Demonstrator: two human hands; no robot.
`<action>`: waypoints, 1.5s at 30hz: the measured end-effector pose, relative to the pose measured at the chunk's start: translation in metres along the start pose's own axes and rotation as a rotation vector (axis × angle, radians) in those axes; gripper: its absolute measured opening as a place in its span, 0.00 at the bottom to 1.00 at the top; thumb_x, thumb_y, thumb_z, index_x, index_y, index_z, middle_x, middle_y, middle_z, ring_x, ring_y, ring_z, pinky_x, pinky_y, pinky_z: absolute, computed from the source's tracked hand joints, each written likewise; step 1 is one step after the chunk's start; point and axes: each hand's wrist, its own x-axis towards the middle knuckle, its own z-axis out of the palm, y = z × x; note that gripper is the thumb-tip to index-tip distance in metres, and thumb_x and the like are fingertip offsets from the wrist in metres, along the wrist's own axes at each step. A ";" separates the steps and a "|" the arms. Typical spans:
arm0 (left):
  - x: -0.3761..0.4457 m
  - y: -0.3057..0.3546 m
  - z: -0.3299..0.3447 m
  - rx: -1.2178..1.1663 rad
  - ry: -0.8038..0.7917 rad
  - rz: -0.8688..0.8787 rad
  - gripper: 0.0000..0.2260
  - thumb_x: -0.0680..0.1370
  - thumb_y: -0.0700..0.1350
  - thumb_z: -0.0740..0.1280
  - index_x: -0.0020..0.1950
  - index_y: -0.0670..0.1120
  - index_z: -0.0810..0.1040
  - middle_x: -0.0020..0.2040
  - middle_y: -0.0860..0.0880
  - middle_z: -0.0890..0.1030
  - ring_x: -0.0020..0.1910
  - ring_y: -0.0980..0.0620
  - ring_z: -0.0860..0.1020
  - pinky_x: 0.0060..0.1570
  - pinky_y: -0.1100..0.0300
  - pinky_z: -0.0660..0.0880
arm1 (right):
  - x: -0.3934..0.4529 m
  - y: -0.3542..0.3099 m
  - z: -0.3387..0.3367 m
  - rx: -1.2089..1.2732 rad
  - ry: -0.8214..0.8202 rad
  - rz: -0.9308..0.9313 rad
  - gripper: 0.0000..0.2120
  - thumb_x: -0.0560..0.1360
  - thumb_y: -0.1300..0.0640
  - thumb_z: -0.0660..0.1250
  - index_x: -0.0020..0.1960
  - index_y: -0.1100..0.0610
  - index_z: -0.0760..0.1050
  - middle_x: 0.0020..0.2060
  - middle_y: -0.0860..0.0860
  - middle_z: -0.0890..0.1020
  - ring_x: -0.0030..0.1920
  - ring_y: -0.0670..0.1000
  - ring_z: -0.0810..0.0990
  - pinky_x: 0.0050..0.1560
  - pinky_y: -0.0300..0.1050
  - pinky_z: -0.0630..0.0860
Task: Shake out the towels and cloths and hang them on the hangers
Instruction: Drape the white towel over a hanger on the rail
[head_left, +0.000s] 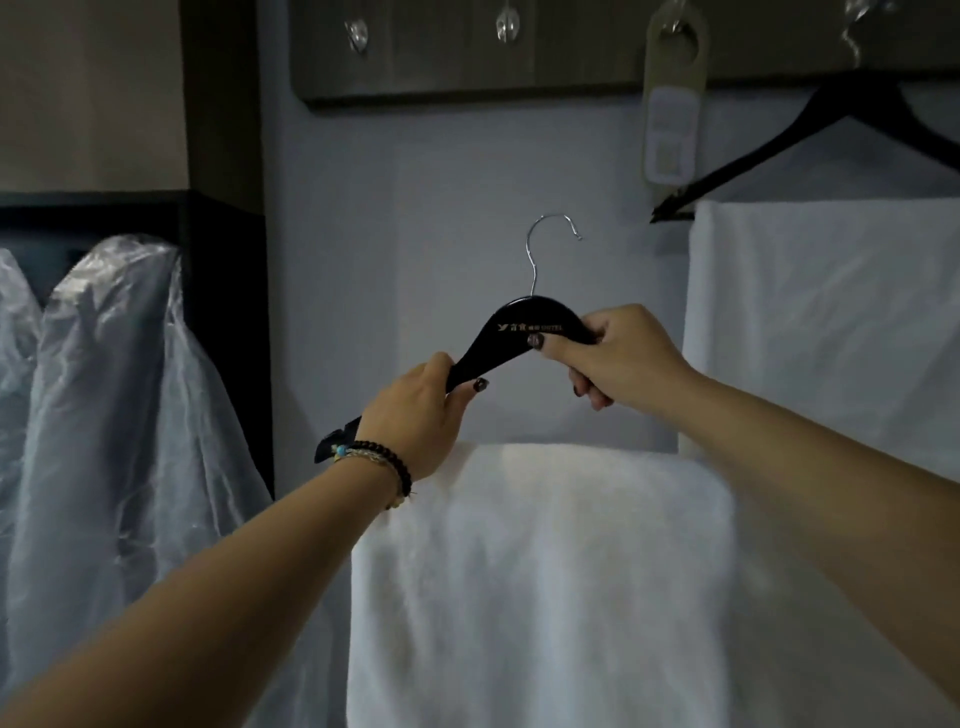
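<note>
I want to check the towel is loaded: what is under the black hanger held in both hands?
A white towel hangs below the black hanger, gripped by left hand and right hand. Its lower bar is hidden by the towel.

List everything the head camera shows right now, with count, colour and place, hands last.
Black wooden hanger with silver wire hook: one, black, centre, held up in both hands.
White terry towel: one, white, draped below the held hanger, lower centre.
Second black hanger: one, black, upper right, hung from the rail.
White smooth cloth: one, white, right, draped on the second hanger.
Dark wall-mounted hook rail: one, dark brown-grey, top, with clear hooks.
Pale door-hanger tag: one, beige, on a rail hook, upper right.
Clear plastic garment covers: at least two, translucent, left.
Beaded bracelets: a few, dark and light, on the left wrist.
Left hand: grips the hanger's left arm.
Right hand: grips the hanger's right arm.
</note>
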 end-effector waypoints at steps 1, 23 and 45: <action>0.011 -0.008 0.000 0.004 0.020 -0.003 0.13 0.82 0.56 0.55 0.46 0.47 0.64 0.35 0.54 0.68 0.32 0.49 0.69 0.28 0.56 0.59 | 0.011 -0.002 0.001 -0.061 0.004 -0.061 0.15 0.71 0.47 0.73 0.43 0.60 0.78 0.27 0.51 0.80 0.21 0.47 0.75 0.24 0.37 0.71; 0.339 -0.069 -0.067 0.004 0.307 0.101 0.18 0.79 0.64 0.55 0.50 0.49 0.72 0.39 0.49 0.76 0.36 0.49 0.74 0.33 0.56 0.70 | 0.279 -0.064 -0.024 -0.730 0.732 -0.505 0.14 0.79 0.48 0.63 0.60 0.51 0.79 0.42 0.55 0.79 0.44 0.58 0.78 0.43 0.51 0.76; 0.253 -0.128 0.036 -0.210 0.470 0.063 0.23 0.80 0.53 0.60 0.73 0.47 0.63 0.72 0.43 0.61 0.70 0.42 0.60 0.71 0.45 0.54 | 0.215 0.034 0.001 -0.693 0.900 -0.211 0.26 0.77 0.50 0.64 0.72 0.58 0.66 0.69 0.58 0.66 0.69 0.60 0.63 0.69 0.54 0.61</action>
